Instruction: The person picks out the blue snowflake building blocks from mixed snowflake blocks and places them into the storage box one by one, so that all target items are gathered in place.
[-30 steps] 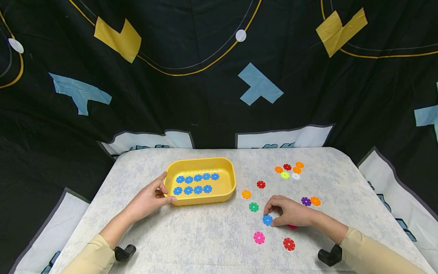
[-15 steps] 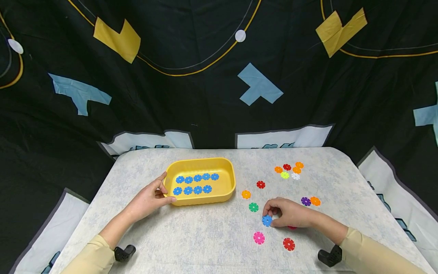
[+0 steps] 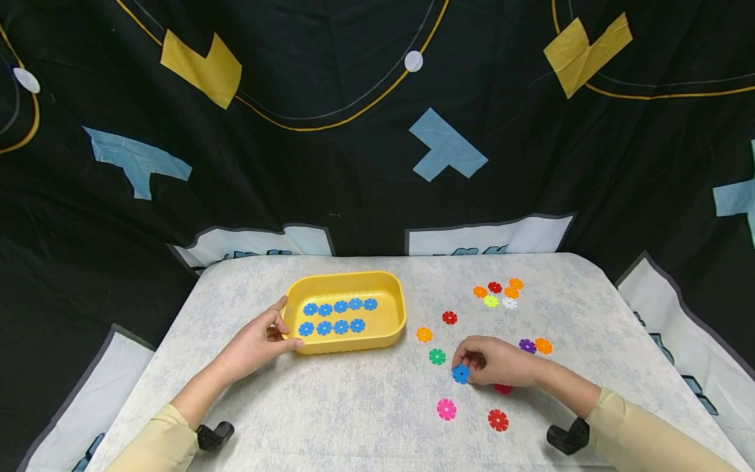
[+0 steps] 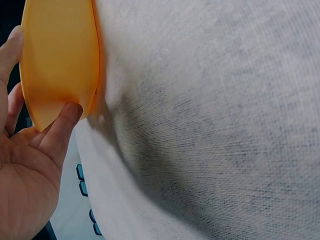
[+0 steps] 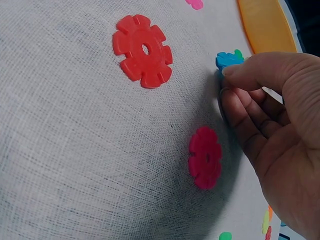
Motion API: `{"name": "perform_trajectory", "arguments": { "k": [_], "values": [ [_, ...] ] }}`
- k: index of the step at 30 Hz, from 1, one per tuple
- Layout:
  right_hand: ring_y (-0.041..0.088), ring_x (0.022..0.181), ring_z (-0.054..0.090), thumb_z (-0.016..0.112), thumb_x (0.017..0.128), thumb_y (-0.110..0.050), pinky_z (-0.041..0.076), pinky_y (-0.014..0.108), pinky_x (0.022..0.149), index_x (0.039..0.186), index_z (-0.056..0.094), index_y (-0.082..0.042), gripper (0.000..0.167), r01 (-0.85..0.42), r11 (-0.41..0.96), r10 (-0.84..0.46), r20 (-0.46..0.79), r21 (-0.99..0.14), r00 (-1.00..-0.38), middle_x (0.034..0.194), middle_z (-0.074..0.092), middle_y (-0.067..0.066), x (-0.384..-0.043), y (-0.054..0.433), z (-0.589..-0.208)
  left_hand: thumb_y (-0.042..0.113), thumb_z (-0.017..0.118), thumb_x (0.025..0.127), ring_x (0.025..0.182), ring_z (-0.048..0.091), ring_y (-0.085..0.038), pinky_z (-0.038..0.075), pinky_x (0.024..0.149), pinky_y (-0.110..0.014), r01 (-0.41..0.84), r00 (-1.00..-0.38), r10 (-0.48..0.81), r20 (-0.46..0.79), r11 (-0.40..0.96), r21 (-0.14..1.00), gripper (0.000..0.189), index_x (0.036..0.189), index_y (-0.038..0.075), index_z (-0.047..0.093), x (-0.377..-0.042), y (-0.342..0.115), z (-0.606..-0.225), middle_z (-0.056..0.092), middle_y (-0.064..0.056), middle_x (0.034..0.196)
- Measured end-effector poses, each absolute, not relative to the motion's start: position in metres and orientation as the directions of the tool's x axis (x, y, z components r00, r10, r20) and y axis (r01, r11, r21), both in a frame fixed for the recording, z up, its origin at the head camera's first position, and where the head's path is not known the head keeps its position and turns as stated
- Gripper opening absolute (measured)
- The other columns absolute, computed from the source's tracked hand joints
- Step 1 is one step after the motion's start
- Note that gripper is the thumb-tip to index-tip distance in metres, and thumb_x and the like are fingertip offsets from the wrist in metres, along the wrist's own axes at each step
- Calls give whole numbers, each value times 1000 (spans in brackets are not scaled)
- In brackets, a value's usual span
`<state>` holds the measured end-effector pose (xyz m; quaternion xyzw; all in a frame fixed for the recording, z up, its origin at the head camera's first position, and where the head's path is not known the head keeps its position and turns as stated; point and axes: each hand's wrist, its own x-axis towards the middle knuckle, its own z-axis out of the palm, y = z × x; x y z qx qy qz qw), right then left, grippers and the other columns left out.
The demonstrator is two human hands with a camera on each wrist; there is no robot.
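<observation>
My right hand [image 3: 498, 362] pinches a blue notched plastic disc [image 3: 461, 374] between thumb and fingertips, over the right half of the table. In the right wrist view the disc [image 5: 229, 59] shows beyond the thumb, partly hidden by it. A yellow tray [image 3: 354, 343] stands left of centre, with two rows of flat blue discs [image 3: 341, 327] inside. My left hand [image 3: 259, 339] grips the tray's left end, thumb at the near corner and fingers along the side. In the left wrist view the thumb presses the tray wall [image 4: 60, 60].
Loose notched discs lie around my right hand: green [image 3: 437, 356], pink [image 3: 446, 410], red [image 3: 498, 420], and a crimson one [image 5: 205, 157] partly under the hand. Purple [image 3: 527, 346] and orange [image 3: 544, 346] discs lie to its right. A mixed cluster with a white disc [image 3: 510, 303] sits farther back.
The blue disc in my right hand has risen slightly and turned a little, and more of the crimson disc shows below the hand. My left hand and the tray stay put.
</observation>
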<state>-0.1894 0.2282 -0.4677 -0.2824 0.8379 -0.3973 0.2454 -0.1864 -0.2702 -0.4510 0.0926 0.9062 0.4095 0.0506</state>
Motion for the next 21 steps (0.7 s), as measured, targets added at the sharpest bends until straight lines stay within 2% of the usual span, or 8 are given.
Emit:
{"name": "perform_trajectory", "arguments": {
  "k": [10, 16, 21],
  "values": [
    [20, 86, 59, 71, 93, -1, 52, 25, 75, 113, 71, -16, 26, -257, 498, -708, -217, -828, -672, 101, 67, 2, -195, 228, -468, 42, 85, 84, 103, 63, -22, 55, 86, -27, 131, -978, 209, -13, 657, 743, 48, 96, 8, 53, -187, -271, -452, 22, -19, 167],
    [19, 83, 59, 71, 93, -1, 53, 25, 73, 113, 71, -14, 24, -247, 499, -705, -223, -831, -674, 99, 68, 5, -196, 228, -468, 40, 86, 84, 100, 63, -21, 55, 83, -26, 144, -977, 212, 3, 654, 743, 46, 95, 9, 53, -187, -271, -453, 23, -19, 167],
    [20, 83, 58, 71, 93, -1, 54, 25, 72, 115, 71, -11, 23, -176, 472, -691, -239, -864, -682, 102, 68, 8, -199, 231, -470, 41, 85, 84, 103, 64, -22, 55, 86, -27, 135, -977, 211, -8, 652, 746, 47, 96, 9, 53, -187, -271, -452, 22, -19, 167]
  ]
}}
